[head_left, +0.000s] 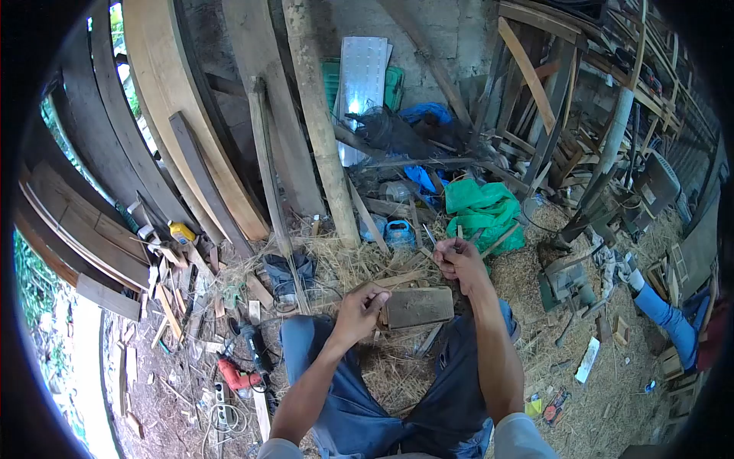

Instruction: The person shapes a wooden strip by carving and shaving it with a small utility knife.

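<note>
Head view: so we've got a wooden block point(419, 307) sitting between our knees, just above the shavings on the ground point(390, 371). Can't tell what's propping it up, if anything. How far along are we? Hard to call. The block looks to be in one piece, and we can't make out any fresh cut or fixing on it, so our guess is that most of the work on it is left to do.

Looks-wise it's a plain, chunky rectangle, dull grey-brown and kinda dusty, with a darker left end. Pretty rough old lump, honestly.

Our left hand point(358, 312) is right by that left end, fingers curled and thumb near the index finger; can't tell if it's touching the wood. Our right hand point(461, 264) is up past the right end, looking pinched on a slim pale piece point(430, 234). Too small to say what that is.

Further out there's a green sack point(482, 210) ahead with a blue container point(399, 233) near it, a red drill point(235, 375) on the ground to our left, leaning planks point(164, 107) behind that, and someone else's blue sleeve point(667, 315) over on the right.
</note>
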The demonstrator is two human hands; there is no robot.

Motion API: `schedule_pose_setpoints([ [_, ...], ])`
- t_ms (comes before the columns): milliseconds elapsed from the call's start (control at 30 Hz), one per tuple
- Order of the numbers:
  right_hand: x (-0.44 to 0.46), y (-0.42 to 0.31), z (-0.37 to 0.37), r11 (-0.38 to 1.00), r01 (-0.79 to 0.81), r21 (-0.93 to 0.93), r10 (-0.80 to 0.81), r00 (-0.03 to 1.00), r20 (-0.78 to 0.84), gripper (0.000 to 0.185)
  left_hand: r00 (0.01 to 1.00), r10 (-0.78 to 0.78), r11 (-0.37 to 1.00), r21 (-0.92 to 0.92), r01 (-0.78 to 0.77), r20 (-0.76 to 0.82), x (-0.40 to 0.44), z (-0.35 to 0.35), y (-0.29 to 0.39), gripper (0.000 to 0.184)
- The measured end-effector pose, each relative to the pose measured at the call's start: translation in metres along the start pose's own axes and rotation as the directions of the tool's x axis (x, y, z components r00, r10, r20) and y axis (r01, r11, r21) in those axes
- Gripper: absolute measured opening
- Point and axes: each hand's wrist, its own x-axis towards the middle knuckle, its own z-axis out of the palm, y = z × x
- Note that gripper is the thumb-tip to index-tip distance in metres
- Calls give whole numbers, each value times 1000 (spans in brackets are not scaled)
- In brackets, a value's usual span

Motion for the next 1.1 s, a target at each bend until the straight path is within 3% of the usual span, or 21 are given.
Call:
schedule_pose_setpoints([
  [167, -8, 8, 16, 997, 34, -65, -39, 996, -77, 12, 997, 19, 999, -40, -21, -69, 0, 5, -17, 8],
  [200, -10, 18, 17, 989, 43, -139, -38, 999, 37, 8, 997, 23, 999, -40, -26, -72, 1, 5, -16, 8],
  [233, -1, 20, 12, 989, 45, -137, -40, 998, 43, 8, 997, 16, 999, -45, -19, -69, 2, 3, -16, 8],
  [300, 11, 21, -6, 989, 87, -120, -102, 987, -127, 7, 998, -6, 999, -45, 3, -56, -5, -3, -21, 8],
  [333, 11, 0, -13, 988, 155, -26, -157, 970, -185, 6, 998, -27, 997, -70, 23, -58, -8, -4, -25, 9],
  [433, 8, -13, -25, 983, 180, 32, -171, 968, -185, 5, 996, -48, 996, -79, 41, -78, -4, -8, -22, 10],
  [500, -2, -2, -13, 990, 128, 51, -118, 980, -159, 7, 994, -61, 997, -62, 56, -87, 0, -7, -21, 10],
  [567, -8, 6, 2, 994, 92, 51, -92, 996, 3, 12, 994, -50, 991, -131, 37, -96, 4, -4, -26, 10],
  [633, -14, 4, 18, 996, 88, 31, -89, 996, 22, 15, 994, -61, 993, -107, 51, -95, 4, -4, -22, 10],
  [767, -23, 22, 41, 991, 23, -134, -9, 995, 101, 21, 994, -55, 995, -84, 47, -98, 6, -1, -11, 10],
  [833, -20, 35, 48, 992, -65, -110, 90, 968, 236, 23, 995, -54, 995, -92, 46, -87, 7, 1, -12, 10],
  [900, -15, 35, 44, 990, -88, -108, 109, 971, 214, 22, 996, -57, 994, -93, 50, -73, 5, 0, -14, 10],
  [967, -4, 24, 28, 999, 13, -37, -10, 996, 84, 18, 997, -26, 985, -171, 14, -67, 2, 0, -16, 10],
  [1100, -13, 27, 29, 997, -78, -27, 80, 990, 114, 13, 997, -64, 989, -136, 57, -44, 4, 1, -15, 10],
])
